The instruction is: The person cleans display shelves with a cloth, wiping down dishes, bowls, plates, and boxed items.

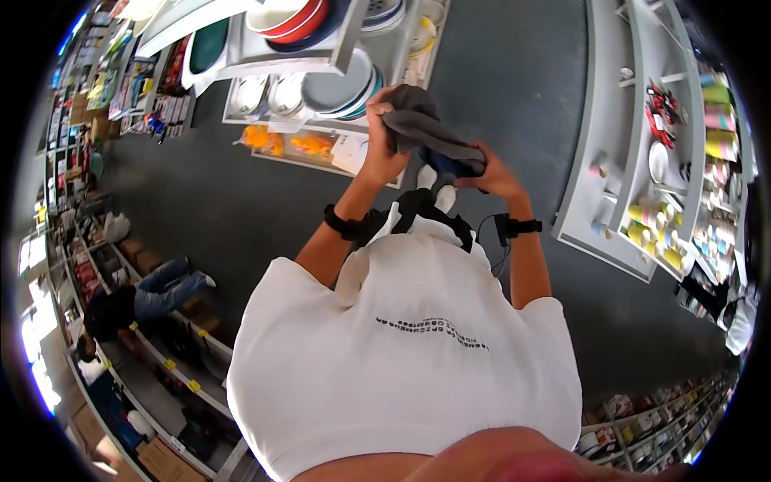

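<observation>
A dark grey cloth (434,135) is bunched and stretched between my two hands, in front of my body. My left hand (384,146) grips its upper left end, fingers curled round the fabric. At the lower right end, my right hand (499,178) is closed on the same cloth, beside a darker, bluish part of it. Close to my left hand stands a stack of grey and blue plates (336,90) on a shelf. Both my wrists wear black bands.
Above the plates, a shelf carries red bowls (299,22); orange packages (312,145) lie on the lowest level. A white shelf unit (580,189) with cups stands to the right. Another person (140,301) is by the shelves at left. Grey floor (514,72) runs between the units.
</observation>
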{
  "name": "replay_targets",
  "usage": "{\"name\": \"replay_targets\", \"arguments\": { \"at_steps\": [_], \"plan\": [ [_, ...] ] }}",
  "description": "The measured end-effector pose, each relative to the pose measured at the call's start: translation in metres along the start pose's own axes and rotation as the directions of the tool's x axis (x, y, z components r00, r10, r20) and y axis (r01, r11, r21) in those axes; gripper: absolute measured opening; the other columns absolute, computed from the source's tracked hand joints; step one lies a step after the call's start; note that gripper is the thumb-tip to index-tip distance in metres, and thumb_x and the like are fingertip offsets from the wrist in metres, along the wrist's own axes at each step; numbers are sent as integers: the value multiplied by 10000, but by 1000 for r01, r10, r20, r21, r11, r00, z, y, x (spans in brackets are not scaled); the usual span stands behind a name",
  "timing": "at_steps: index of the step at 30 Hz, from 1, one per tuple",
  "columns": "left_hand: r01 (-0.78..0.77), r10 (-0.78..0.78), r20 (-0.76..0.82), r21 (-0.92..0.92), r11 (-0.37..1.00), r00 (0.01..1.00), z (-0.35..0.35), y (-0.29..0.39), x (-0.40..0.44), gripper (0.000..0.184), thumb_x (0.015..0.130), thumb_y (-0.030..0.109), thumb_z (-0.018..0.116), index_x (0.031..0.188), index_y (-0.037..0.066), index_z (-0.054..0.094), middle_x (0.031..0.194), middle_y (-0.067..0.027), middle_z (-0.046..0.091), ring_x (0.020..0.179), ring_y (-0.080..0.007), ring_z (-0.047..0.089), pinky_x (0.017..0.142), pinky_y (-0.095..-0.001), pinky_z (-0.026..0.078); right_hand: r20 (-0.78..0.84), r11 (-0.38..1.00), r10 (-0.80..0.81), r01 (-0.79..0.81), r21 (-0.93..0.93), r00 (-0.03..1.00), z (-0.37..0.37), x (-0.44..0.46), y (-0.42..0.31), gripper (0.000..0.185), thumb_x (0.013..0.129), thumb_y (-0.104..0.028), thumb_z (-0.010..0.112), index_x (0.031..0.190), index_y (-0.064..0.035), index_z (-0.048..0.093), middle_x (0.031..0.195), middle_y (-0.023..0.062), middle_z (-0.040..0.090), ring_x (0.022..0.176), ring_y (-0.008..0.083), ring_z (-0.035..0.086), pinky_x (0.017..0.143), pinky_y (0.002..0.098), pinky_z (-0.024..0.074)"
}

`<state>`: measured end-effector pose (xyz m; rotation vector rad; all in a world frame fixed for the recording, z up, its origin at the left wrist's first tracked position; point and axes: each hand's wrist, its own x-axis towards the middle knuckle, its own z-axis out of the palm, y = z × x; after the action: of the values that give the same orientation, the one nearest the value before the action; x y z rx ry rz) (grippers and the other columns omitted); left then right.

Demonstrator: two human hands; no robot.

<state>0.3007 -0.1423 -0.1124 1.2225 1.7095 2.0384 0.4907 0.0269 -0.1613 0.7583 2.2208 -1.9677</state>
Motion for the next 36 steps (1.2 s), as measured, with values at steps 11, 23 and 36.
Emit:
{"name": "replay_targets", "arguments": {
  "at_steps": [11,23,36],
  "plan": [
    [601,-757,-214,-493,629,617,-94,-37,-68,175,955,58,540,1127,89,538,927,-33,612,801,-111,583,710,-237,501,104,992,105,-111,53,989,76,14,-38,795,682,-282,889,1321,15,520,1214,142,632,1126,220,585,966,342,457],
    [922,-590,720,-190,338,365,-248,-108,-151,665,717,-14,610,1367,22,478,1174,-97,622,1109,-183,574,958,-305,458,204,586,-214,292,-756,955,221,105,-60,697,725,86,660,1358,-120,452,1187,211,517,1094,436,541,894,454,486],
    [521,-634,-116,690,502,765,-291,-112,-45,558,733,95,683,1245,168,473,1092,-178,597,982,-388,632,741,-483,497,40,724,-518,463,-512,854,261,220,-104,654,726,-65,735,1277,-30,384,1193,234,490,1111,438,504,974,465,422]
  ]
}}
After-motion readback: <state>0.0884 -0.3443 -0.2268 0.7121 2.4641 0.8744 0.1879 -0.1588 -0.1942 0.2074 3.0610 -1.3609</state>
